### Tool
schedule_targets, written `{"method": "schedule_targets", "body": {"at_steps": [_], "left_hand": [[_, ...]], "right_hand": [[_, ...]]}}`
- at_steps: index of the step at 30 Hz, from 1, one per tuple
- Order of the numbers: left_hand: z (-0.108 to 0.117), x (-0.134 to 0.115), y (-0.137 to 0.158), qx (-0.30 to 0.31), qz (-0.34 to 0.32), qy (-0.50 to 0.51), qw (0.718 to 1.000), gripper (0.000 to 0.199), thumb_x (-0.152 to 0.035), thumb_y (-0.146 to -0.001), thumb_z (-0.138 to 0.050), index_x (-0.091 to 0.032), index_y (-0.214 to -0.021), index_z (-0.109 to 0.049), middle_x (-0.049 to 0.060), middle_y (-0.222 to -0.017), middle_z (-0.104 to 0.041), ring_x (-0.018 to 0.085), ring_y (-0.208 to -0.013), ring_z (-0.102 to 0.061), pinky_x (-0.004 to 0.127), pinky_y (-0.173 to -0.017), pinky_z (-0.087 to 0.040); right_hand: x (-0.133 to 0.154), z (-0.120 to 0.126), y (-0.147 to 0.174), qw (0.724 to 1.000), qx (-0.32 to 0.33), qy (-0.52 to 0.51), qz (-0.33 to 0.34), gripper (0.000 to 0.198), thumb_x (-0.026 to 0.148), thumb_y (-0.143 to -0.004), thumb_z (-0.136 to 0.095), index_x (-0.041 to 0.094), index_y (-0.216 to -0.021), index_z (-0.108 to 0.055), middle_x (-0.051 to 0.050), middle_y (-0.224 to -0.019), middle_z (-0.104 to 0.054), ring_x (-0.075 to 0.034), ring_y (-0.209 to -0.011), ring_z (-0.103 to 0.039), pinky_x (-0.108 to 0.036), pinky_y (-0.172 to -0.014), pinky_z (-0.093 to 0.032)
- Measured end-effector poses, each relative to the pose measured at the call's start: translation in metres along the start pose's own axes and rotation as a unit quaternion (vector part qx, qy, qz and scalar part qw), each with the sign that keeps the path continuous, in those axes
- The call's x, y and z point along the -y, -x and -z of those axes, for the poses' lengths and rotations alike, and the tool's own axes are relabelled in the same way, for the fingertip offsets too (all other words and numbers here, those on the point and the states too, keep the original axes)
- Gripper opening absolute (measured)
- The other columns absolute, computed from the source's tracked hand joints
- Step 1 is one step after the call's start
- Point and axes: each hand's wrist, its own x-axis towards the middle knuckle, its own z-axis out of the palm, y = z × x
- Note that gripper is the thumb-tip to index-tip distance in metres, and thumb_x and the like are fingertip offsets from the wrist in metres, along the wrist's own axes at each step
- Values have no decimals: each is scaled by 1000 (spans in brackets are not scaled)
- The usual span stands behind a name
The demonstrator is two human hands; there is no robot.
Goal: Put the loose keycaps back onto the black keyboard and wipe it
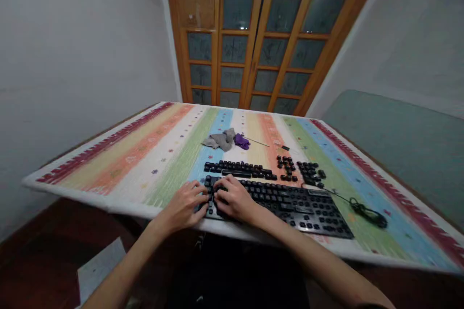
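Observation:
A black keyboard [290,205] lies along the front edge of the table, many of its key places without caps. My left hand [186,205] is at its left end, fingers bent against the side and thumb near the front corner, holding the edge. Over the left part of the keyboard my right hand [234,198] is bent downward, its fingertips closed together at the keys. Whatever is between those fingers is hidden. Just behind the keyboard stand loose black keycaps [239,166] in rows, with a smaller group of keycaps [309,172] to the right.
A grey cloth [222,140] and a purple cloth [242,142] lie farther back, beside a thin rod [256,142]. A small black piece [285,147] is right of them. The coiled cable [368,212] rests on the striped tablecloth [130,164] at right.

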Motion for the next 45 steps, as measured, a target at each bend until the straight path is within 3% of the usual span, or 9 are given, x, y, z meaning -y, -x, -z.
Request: {"method": "schedule_targets", "body": {"at_steps": [9, 13, 17, 23, 28, 34, 37, 40, 45], "left_hand": [[6, 15, -7, -87, 12, 111, 990, 17, -18, -91, -57, -18, -81, -70, 4, -84, -69, 18, -84, -59, 31, -78, -49], [14, 29, -21, -152, 49, 100, 982, 18, -23, -93, -57, -17, -80, -68, 4, -82, -68, 17, -81, -62, 31, -79, -49], [16, 42, -44, -164, 69, 94, 980, 20, -27, -94, -56, -18, -82, -69, 4, -84, -69, 18, -83, -63, 32, -82, -49], [5, 61, -81, -104, 99, 110, 983, 20, -28, -93, -54, -18, -97, -71, 6, -94, -72, 20, -90, -64, 34, -87, -50], [-14, 81, -110, 33, 122, 86, 988, 24, -26, -90, -54, -16, -102, -72, 8, -105, -73, 23, -97, -64, 36, -92, -48], [-33, 101, -135, 103, 126, 94, 982, 21, -25, -85, -59, -16, -93, -76, 6, -89, -74, 21, -82, -66, 30, -82, -49], [-38, 108, -140, 124, 124, 107, 979, 19, -27, -83, -61, -17, -86, -77, 5, -83, -73, 19, -77, -65, 27, -77, -49], [-41, 113, -142, 129, 124, 119, 977, 19, -30, -82, -63, -16, -79, -76, 4, -79, -72, 19, -76, -64, 26, -75, -48], [-41, 114, -140, 102, 132, 143, 975, 20, -33, -80, -63, -15, -78, -72, 5, -79, -72, 19, -75, -64, 27, -72, -50]], "right_hand": [[7, 0, 5, 999, 19, 18, -37, 8, 22, -91, -63, 18, -85, -67, -10, -104, -61, -24, -96, -49, -39, -85, -47], [13, -1, 5, 996, 34, 79, -16, 16, 31, -93, -63, 16, -87, -68, -12, -107, -61, -26, -98, -48, -40, -83, -44], [15, -3, 4, 994, 35, 108, -7, 18, 31, -94, -62, 16, -87, -69, -11, -105, -61, -25, -96, -48, -38, -79, -42], [11, 4, 5, 995, 55, 54, -57, 18, 34, -92, -66, 19, -85, -74, -12, -110, -59, -27, -105, -47, -41, -88, -43], [7, 18, 3, 993, 94, 4, -71, 18, 35, -90, -70, 21, -98, -76, -11, -115, -59, -26, -107, -47, -43, -93, -43], [-32, 31, -10, 987, 36, -28, -151, 13, 24, -93, -65, 21, -101, -75, -9, -111, -62, -25, -107, -48, -43, -96, -43], [-62, 31, -19, 978, 36, -17, -206, 12, 20, -91, -65, 20, -98, -75, -8, -104, -64, -25, -104, -50, -41, -95, -42], [-85, 27, -29, 961, 80, 14, -265, 13, 21, -91, -66, 19, -98, -76, -9, -104, -65, -24, -103, -50, -40, -97, -38], [-107, 12, -43, 946, 116, 35, -300, 15, 24, -91, -66, 18, -97, -78, -11, -102, -67, -25, -100, -53, -38, -93, -37]]}}
